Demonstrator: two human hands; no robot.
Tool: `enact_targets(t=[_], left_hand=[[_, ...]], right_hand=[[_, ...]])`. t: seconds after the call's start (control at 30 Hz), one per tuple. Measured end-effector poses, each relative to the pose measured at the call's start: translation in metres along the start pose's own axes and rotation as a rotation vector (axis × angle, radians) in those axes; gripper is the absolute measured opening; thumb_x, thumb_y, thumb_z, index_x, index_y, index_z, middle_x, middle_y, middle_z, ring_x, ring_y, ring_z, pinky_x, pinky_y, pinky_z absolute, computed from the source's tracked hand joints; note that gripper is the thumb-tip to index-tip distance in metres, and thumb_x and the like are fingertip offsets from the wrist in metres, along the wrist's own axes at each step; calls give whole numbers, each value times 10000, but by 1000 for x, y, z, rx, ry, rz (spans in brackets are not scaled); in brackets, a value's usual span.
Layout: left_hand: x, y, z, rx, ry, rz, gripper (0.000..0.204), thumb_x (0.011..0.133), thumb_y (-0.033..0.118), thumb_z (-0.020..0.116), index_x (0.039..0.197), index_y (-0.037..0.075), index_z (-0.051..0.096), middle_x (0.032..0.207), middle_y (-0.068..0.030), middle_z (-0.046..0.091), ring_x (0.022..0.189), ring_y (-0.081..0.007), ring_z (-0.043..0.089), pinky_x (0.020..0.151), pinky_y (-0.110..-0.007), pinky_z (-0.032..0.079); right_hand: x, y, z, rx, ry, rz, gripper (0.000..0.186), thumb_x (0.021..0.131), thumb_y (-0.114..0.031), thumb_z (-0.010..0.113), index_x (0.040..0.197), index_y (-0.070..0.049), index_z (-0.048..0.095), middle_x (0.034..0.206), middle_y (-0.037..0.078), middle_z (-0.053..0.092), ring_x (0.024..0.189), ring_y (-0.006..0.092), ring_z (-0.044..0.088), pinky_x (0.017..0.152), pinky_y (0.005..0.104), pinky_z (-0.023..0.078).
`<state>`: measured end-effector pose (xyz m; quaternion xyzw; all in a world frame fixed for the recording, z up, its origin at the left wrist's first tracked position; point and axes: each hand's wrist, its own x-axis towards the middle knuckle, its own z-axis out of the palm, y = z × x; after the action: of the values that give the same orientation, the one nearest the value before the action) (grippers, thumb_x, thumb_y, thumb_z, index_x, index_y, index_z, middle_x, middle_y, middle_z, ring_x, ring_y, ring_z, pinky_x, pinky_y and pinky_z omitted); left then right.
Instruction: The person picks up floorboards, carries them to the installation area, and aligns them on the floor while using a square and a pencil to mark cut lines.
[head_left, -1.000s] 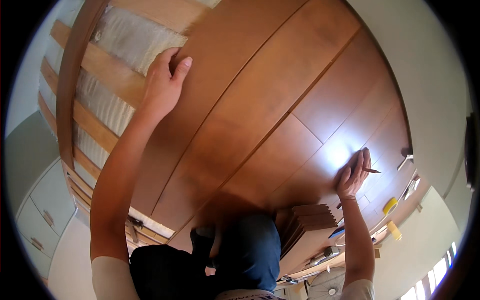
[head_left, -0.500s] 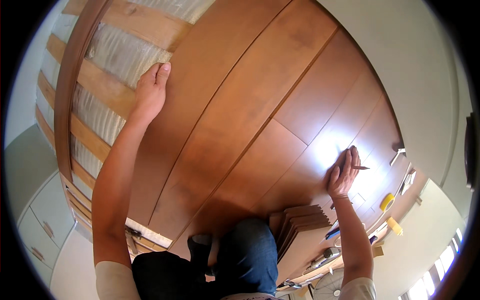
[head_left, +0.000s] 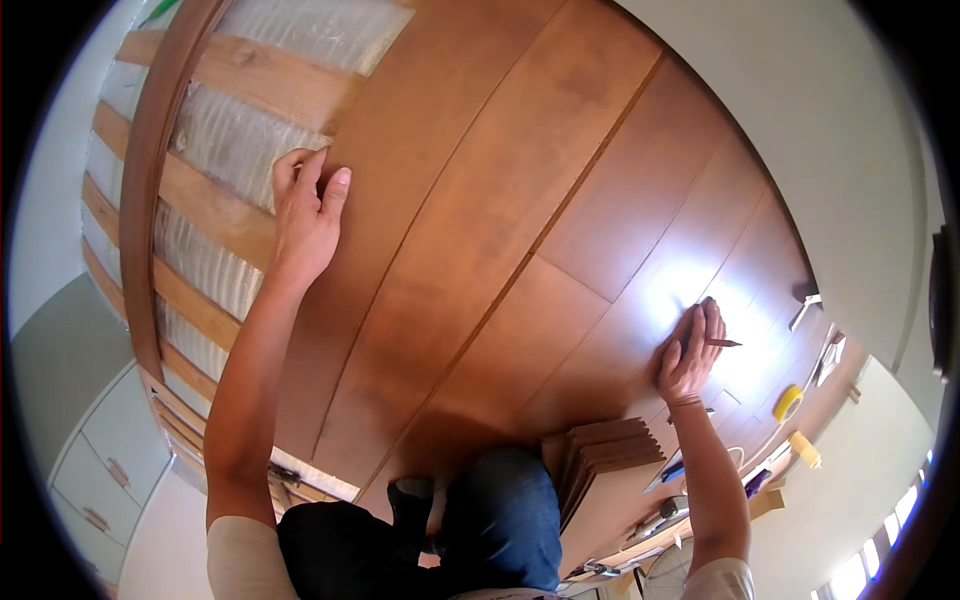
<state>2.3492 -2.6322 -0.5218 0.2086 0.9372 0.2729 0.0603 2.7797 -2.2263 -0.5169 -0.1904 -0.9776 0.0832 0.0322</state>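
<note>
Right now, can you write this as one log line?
left hand: at edge of outer plank | right hand: on floorboards, holding thin brown stick | plank stack: near knee

No text, label, number or sign can be read, whether on the glossy reddish-brown wooden floorboards [head_left: 470, 215] or on the round yellow ring-shaped roll [head_left: 788, 403] toward their right.

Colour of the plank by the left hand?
Warm brown plank, best seen in head view.

White glare across glossy floorboards [head_left: 540, 235], fisheye curvature toward black edges
</note>
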Motion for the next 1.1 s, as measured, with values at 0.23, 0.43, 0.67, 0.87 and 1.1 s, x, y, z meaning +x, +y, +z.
enact_targets(t=[0.23,0.43,0.67,0.87,1.1], left_hand=[[-1,1,6,-181,-65,-152,511,1031,323,704,1427,20,592,1310,-171,543,1197,-347,569,1059,-420,478],[-4,-3,-1,-89,1,-37,629,980,326,771,1480,24,536,1385,-206,525,1251,-384,562,1076,-437,480],[-113,-11,-60,213,-180,-261,754,982,410,757,1521,-26,460,1349,-261,502,1281,-435,488,1141,-484,404],[-121,17,-45,298,-195,-349,757,1035,386,680,1522,-124,404,1292,-262,481,1225,-426,439,1136,-516,356],[-129,-3,-36,420,-178,-246,800,1026,447,654,1550,-97,391,1297,-232,480,1187,-417,453,1031,-558,397]], right_hand=[[-1,1,0,0,5,-2,621,1054,-365,461,1543,17,467,1637,270,401,1475,497,383,1237,615,258],[4,1,2,-14,16,-14,635,1074,-393,437,1568,5,452,1642,249,409,1477,484,390,1230,597,270],[2,-2,-1,3,36,-5,606,1070,-357,448,1566,-9,458,1652,246,401,1499,477,381,1245,589,258],[3,-3,0,-15,23,-23,620,1070,-364,454,1558,19,452,1646,255,401,1481,495,392,1237,596,270],[-2,-8,3,6,33,-15,618,1041,-344,483,1534,29,483,1622,264,421,1464,485,402,1234,599,275]])
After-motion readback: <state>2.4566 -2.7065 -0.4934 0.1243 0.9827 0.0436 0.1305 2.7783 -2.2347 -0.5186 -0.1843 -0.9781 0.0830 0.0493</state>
